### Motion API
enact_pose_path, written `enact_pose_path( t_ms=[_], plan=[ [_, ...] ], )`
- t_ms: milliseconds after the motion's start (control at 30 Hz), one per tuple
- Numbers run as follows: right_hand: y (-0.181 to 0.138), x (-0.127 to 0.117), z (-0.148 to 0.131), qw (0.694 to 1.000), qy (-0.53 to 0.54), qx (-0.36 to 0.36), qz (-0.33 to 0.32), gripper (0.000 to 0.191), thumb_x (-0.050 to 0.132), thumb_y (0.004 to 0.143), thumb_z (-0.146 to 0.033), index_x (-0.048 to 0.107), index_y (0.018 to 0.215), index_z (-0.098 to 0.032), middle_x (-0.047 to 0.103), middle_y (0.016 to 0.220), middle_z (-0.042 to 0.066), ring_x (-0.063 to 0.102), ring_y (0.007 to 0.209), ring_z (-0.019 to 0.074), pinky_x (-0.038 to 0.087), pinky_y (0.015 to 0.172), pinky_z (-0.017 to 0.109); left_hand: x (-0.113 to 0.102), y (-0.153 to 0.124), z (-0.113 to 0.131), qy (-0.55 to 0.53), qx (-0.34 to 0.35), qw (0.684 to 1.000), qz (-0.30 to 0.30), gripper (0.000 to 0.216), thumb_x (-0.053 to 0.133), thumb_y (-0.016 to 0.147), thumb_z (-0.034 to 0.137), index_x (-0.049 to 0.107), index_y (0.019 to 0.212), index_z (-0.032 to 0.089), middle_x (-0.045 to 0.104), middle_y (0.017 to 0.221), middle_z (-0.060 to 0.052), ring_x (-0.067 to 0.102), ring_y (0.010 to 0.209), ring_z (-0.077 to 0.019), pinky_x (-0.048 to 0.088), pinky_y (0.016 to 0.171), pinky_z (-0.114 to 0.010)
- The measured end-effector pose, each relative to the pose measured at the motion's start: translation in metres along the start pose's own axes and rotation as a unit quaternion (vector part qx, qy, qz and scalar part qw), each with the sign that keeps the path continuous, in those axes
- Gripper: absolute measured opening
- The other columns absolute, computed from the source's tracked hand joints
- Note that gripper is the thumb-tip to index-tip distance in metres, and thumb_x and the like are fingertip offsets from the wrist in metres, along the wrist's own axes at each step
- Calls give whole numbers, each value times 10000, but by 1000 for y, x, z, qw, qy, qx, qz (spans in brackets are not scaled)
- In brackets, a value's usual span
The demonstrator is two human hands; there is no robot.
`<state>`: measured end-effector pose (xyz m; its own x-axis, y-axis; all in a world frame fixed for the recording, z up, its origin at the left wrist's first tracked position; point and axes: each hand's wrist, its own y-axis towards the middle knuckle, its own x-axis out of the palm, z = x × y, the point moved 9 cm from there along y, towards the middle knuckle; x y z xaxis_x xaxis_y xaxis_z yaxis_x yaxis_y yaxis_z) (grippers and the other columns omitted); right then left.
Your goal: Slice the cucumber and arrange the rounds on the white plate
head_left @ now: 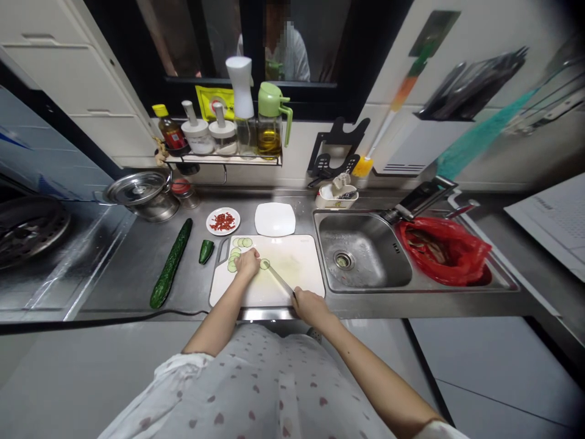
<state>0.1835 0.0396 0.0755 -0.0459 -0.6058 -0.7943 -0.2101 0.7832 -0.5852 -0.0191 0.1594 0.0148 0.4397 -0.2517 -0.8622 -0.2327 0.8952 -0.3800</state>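
My right hand [313, 306] is wrapped round the handle of a kitchen knife [281, 280], its blade slanting up-left over the white cutting board [292, 250]. By the knife's tip lies a round cucumber slice [264, 264]. My left hand [248, 263] is over the board's left part with its fingers curled; whatever is between them is hidden. Several thin cucumber slices [233, 263] lie right beside it, and more slices [242, 242] rest in a row at the board's upper left corner. Left of the board are a short cucumber piece [206, 251] and a long whole cucumber [171, 265].
Behind the board stand a plate of chopped red pieces [223, 221] and a white square plate [275, 219]. To the right is a steel sink [365, 250] with a red plastic bag [445, 253]. A lidded pot [146, 195] stands at left, below a condiment shelf [228, 160].
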Motion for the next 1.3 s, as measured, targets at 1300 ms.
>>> enact_pose_path(
  t_ms=[1300],
  plan=[
    [16,-24,-1,998,-58,-35,1,312,366,947,-290,565,1127,-131,675,1037,188,639,1006,277,442,785,356,-1,-1,1,-5,-4,1000,-3,111,554,804,278,604,901,257,701,965,-48,602,1013,-235,355,882,-373]
  ],
)
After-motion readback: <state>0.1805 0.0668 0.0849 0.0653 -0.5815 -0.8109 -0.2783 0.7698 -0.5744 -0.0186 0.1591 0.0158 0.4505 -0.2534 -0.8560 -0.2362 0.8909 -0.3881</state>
